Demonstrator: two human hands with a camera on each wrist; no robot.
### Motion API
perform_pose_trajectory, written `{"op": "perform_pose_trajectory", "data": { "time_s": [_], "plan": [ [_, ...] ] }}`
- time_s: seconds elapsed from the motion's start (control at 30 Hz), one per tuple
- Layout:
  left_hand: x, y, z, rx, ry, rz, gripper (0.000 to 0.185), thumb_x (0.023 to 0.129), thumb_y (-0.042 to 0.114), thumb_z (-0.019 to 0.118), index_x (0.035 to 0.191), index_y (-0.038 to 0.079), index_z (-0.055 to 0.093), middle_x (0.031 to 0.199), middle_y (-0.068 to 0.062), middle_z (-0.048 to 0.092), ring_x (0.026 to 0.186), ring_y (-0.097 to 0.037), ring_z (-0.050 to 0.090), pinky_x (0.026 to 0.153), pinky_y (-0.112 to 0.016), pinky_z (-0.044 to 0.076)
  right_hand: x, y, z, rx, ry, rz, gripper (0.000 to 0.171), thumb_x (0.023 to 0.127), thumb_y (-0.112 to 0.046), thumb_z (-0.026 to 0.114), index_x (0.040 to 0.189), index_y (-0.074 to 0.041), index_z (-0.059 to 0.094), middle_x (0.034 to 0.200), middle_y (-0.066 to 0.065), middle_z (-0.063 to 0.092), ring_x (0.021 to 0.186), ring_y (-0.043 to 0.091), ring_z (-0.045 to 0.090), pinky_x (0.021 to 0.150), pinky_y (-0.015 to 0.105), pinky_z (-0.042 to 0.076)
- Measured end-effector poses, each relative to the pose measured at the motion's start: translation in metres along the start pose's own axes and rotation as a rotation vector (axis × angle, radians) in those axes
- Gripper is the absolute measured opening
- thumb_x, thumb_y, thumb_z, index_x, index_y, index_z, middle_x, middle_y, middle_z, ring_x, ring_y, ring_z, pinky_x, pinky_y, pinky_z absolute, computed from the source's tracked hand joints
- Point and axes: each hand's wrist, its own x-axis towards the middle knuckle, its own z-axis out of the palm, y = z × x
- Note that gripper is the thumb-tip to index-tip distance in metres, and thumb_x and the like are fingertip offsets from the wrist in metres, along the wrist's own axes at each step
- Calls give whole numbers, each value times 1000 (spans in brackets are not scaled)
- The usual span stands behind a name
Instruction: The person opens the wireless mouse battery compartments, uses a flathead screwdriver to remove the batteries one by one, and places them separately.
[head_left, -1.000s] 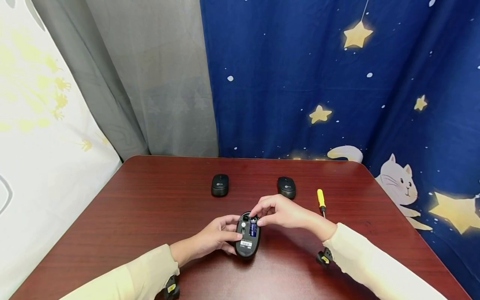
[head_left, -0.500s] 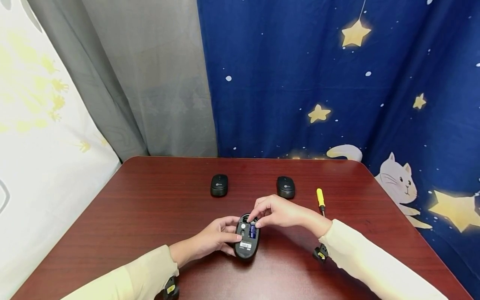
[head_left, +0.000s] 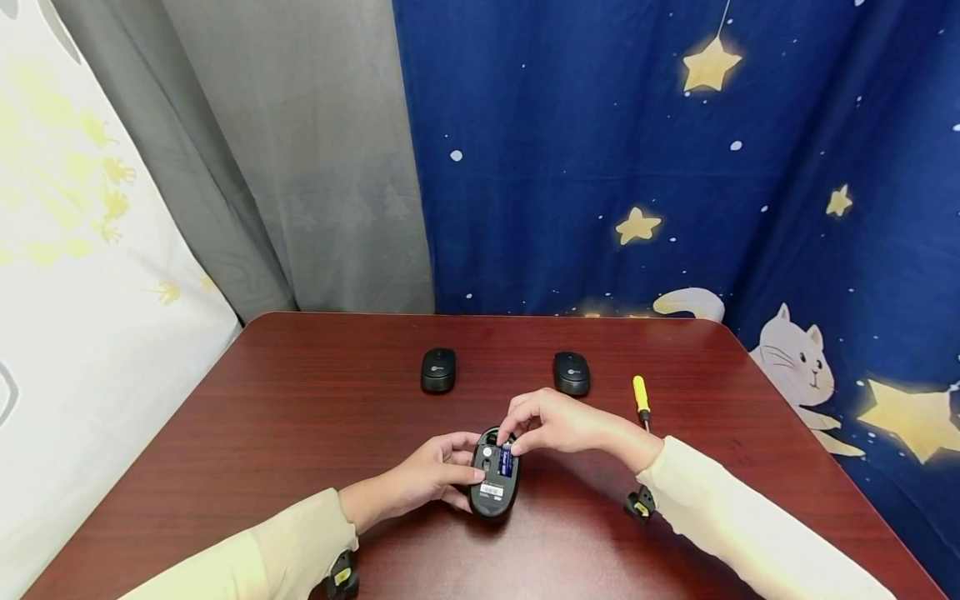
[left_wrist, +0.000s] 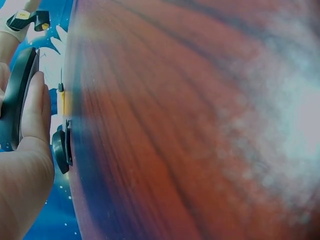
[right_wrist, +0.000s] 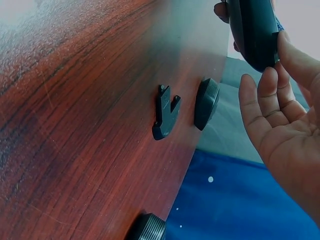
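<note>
My left hand (head_left: 420, 479) holds a black computer mouse (head_left: 491, 502) above the table, underside up, with the thumb on its left edge. A blue battery (head_left: 506, 464) lies in the mouse's uncovered compartment. With thumb and index finger, my right hand (head_left: 553, 422) pinches at the battery's far end; the fingertips partly cover that end. In the right wrist view the thumb sits by the blue edge of the battery (right_wrist: 279, 24), and the mouse (right_wrist: 251, 35) shows side-on. A flat black notched cover (right_wrist: 166, 114) rests on the table there; in the head view it is hidden.
Two more black mice stand at the back of the table (head_left: 330, 417), a left mouse (head_left: 438, 371) and a right mouse (head_left: 572, 373). A screwdriver with a yellow handle (head_left: 641, 395) lies right of them, its shaft partly behind my right forearm. Curtains (head_left: 525, 208) hang behind.
My right fingertips have shifted slightly left and down over the battery's end. The left hand and mouse stay almost still; the view has shifted a little.
</note>
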Motion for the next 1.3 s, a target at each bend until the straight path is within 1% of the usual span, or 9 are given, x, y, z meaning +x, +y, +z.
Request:
{"op": "perform_pose_trajectory", "data": {
  "time_s": [0.13,0.3,0.57,0.77,0.83,0.93,1.07,1.2,1.3],
  "plan": [
    [0,0,0,-4,0,-3,50,88,-2,62,132,-11,40,109,-22,66,85,-24,68,65,-38,59,0,-1,-1,-2,-7,8,15,83,-9,75,94,-19,74,83,-9,58,78,8,55,68,24,51],
    [-1,1,0,-5,1,-6,50,89,-1,62,133,-10,40,109,-22,66,83,-24,68,64,-35,59,0,-2,-4,25,-4,-11,13,84,-8,74,95,-14,73,85,-7,60,81,9,57,71,26,52],
    [-1,1,-1,-8,1,-10,52,88,-1,63,134,-10,40,109,-22,66,82,-24,68,63,-34,58,-2,-4,-11,103,6,2,13,87,-4,70,100,-7,71,92,1,65,84,11,61,75,34,55],
    [-1,1,-2,-12,-2,-9,52,88,-1,63,134,-10,40,110,-22,66,82,-23,68,63,-33,58,-5,-4,-17,252,47,87,14,90,-5,68,104,-4,68,90,8,69,79,19,64,69,33,55],
    [-1,1,-2,-11,-1,-8,52,88,-1,63,134,-10,40,110,-22,66,82,-23,68,62,-33,58,-6,-2,-19,324,74,112,16,90,-4,67,106,-1,67,92,10,69,83,23,64,72,36,56],
    [-2,2,-2,-7,3,-5,52,88,0,63,134,-10,40,108,-21,66,82,-23,68,61,-32,58,-7,2,-20,490,113,138,20,92,-3,64,110,6,62,97,13,68,91,29,65,83,46,55],
    [-3,2,-3,1,11,-3,52,88,0,63,133,-10,40,106,-20,67,81,-22,67,59,-31,57,-11,9,-21,727,150,163,19,95,0,58,112,9,56,105,19,67,97,31,66,89,59,46],
    [-4,3,-3,4,15,0,53,87,0,63,134,-10,40,106,-20,67,81,-22,67,59,-31,57,-18,12,-21,812,194,218,19,96,0,57,112,8,54,109,25,65,98,27,66,90,60,45],
    [-5,4,-4,6,18,3,53,87,0,63,134,-10,40,107,-20,66,81,-22,67,59,-31,57,-24,15,-21,826,242,289,21,95,-2,59,114,7,56,108,25,65,95,28,67,86,56,50]
  ]
}}
